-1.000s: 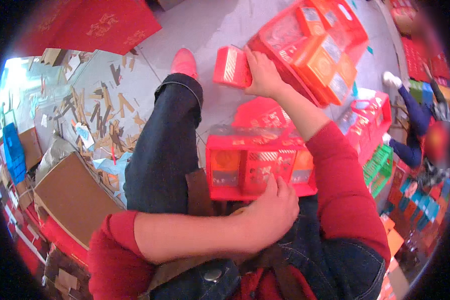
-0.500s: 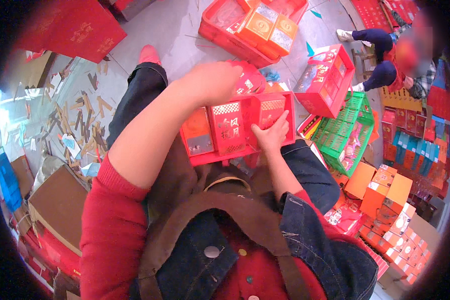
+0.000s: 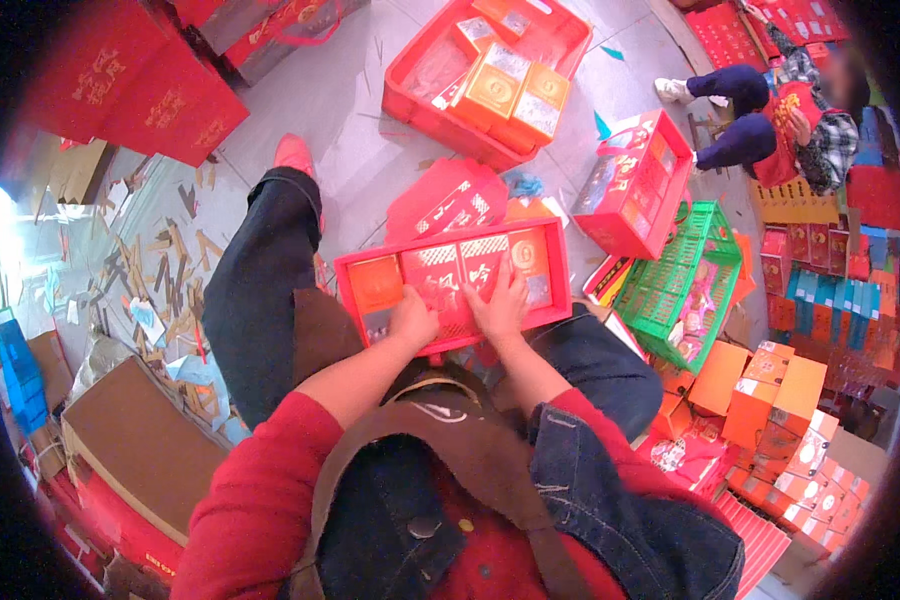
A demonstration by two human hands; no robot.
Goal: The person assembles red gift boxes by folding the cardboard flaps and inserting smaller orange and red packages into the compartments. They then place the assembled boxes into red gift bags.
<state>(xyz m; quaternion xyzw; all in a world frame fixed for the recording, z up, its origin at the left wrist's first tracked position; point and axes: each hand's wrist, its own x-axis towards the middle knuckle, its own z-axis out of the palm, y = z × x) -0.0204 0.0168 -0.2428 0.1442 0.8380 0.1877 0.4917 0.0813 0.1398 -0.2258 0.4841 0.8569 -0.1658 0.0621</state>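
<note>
A shallow red gift box tray [image 3: 553, 318] rests tilted across my lap. In its middle, two small red boxes [image 3: 435, 277] with checked bands and pale lettering lie side by side. An orange and silver box [image 3: 374, 288] fills the left end, and another orange box [image 3: 530, 262] the right. My left hand [image 3: 415, 318] is closed at the lower left edge of the left red box, its fingers partly hidden. My right hand [image 3: 497, 300] lies on the right red box with thumb and forefinger spread apart. Beyond the tray's far edge is a red patterned piece [image 3: 450, 200].
A red crate [image 3: 400, 100] with orange boxes stands ahead. To the right are a filled red gift box [image 3: 635, 185], a green basket [image 3: 682, 280] and stacked orange boxes [image 3: 770, 400]. Scraps [image 3: 155, 270] litter the floor at left. A seated person [image 3: 785, 125] is far right.
My left hand has drawn back from beyond the tray to its left red box. My right hand has moved left from the tray's right end onto the right red box.
</note>
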